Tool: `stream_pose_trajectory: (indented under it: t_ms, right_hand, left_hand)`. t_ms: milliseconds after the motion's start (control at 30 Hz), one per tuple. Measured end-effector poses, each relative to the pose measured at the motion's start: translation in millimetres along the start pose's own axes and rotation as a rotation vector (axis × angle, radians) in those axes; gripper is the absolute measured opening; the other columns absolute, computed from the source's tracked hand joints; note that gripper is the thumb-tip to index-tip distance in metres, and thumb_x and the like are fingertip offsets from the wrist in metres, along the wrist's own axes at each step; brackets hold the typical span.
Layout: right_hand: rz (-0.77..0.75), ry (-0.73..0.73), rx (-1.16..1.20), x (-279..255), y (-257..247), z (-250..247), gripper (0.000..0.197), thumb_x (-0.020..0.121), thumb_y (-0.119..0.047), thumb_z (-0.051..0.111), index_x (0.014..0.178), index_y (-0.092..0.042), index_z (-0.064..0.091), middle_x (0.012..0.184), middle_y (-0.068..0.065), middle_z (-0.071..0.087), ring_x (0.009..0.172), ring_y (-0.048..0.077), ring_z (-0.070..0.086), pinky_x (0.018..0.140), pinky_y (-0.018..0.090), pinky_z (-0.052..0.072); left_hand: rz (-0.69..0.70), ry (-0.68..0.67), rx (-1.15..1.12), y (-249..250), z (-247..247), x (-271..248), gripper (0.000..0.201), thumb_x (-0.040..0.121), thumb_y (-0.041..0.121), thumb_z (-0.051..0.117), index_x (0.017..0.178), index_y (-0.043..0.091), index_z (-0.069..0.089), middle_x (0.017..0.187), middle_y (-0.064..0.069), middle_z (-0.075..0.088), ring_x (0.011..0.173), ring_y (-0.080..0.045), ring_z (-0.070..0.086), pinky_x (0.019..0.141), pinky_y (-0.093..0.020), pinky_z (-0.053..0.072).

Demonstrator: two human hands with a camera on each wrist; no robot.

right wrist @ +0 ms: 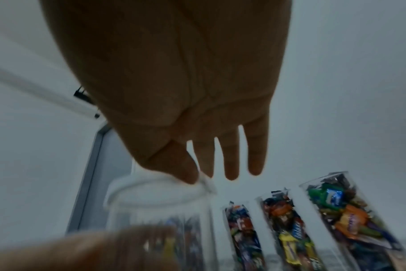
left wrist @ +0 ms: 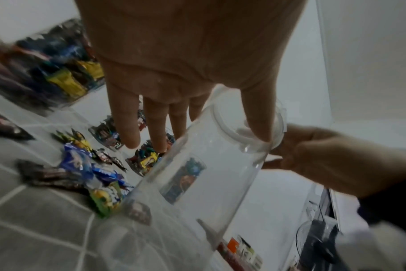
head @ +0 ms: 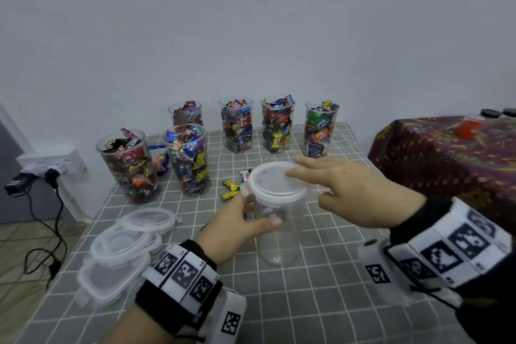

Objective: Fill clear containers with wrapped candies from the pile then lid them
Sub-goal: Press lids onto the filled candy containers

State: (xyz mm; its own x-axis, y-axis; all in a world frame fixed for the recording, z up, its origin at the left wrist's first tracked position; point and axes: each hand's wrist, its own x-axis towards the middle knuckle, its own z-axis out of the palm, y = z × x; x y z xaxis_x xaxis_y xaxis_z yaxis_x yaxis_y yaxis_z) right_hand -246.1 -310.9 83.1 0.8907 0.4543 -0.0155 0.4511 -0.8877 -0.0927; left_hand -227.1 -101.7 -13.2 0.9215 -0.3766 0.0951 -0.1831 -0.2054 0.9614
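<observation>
Your left hand (head: 237, 225) wraps the empty clear container (head: 275, 227) on the surface (head: 321, 301); your right hand (head: 360, 190), fingers straight, touches its lid (head: 275, 181). Likely the lid comes off next, so filling can start.

Candy wrappers (head: 279, 131) in the jars carry print too blurred to read; black-and-white coded squares mark the wristbands (head: 184, 271).
</observation>
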Motion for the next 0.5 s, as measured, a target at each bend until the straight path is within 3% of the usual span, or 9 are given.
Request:
stream_pose_trajectory:
  t_ms: [67,133,200,267,333,433,500]
  right_hand:
    - [-0.022,0.122,-0.028,1,1,12,0.058,0.093,-0.02,0.046,0.145,-0.038,0.03,0.154,-0.009,0.028,0.136,0.017,0.033,0.11,0.033,0.03]
    - [-0.062,0.239,-0.037,3,-6,19,0.049,0.087,-0.032,0.051,0.136,-0.031,0.05,0.135,0.0,0.053,0.112,0.025,0.053,0.09,0.037,0.046]
    - [-0.12,0.314,-0.08,6,-11,24,0.047,0.076,-0.044,0.053,0.119,-0.026,0.064,0.107,0.002,0.064,0.088,0.023,0.06,0.068,0.032,0.049]
    - [-0.137,0.37,-0.134,9,-16,29,0.047,0.074,-0.048,0.049,0.11,-0.024,0.068,0.095,0.001,0.064,0.079,0.02,0.059,0.058,0.029,0.047]
    - [-0.154,0.397,-0.115,12,-18,35,0.049,0.076,-0.045,0.045,0.11,-0.019,0.067,0.101,0.006,0.064,0.087,0.024,0.06,0.065,0.033,0.051]
    - [-0.203,0.361,-0.082,14,-17,42,0.047,0.081,-0.034,0.043,0.118,-0.01,0.061,0.126,0.014,0.059,0.113,0.032,0.057,0.09,0.043,0.051]
    - [-0.242,0.414,-0.116,12,-18,45,0.045,0.08,-0.028,0.044,0.116,-0.007,0.062,0.125,0.013,0.061,0.113,0.03,0.059,0.094,0.041,0.047]
  left_hand:
    - [-0.012,0.033,-0.078,-1,-6,0,0.079,0.052,0.048,0.078,0.124,0.033,0.049,0.124,0.013,0.061,0.119,-0.008,0.055,0.102,-0.031,0.044]
    - [0.002,0.058,-0.119,2,-4,-1,0.075,0.052,0.041,0.079,0.12,0.03,0.05,0.121,0.011,0.063,0.118,-0.009,0.056,0.096,-0.024,0.046]
    - [0.056,0.07,-0.113,6,2,-2,0.074,0.061,0.021,0.082,0.126,0.022,0.047,0.12,0.009,0.064,0.115,-0.007,0.057,0.092,-0.02,0.046]
    - [0.099,0.076,-0.142,7,6,-2,0.068,0.067,-0.004,0.075,0.125,0.016,0.046,0.113,0.009,0.067,0.108,-0.005,0.061,0.085,-0.017,0.048]
    - [0.106,0.067,-0.167,5,6,1,0.071,0.067,-0.013,0.073,0.125,0.015,0.043,0.112,0.007,0.067,0.104,-0.002,0.062,0.081,-0.015,0.049]
    - [0.099,0.067,-0.169,0,0,4,0.085,0.062,-0.006,0.077,0.134,0.009,0.037,0.126,-0.005,0.059,0.112,-0.007,0.06,0.085,-0.015,0.048]
    - [0.087,0.07,-0.141,0,-1,5,0.086,0.061,-0.004,0.078,0.135,0.007,0.036,0.128,-0.006,0.058,0.114,-0.008,0.059,0.086,-0.015,0.047]
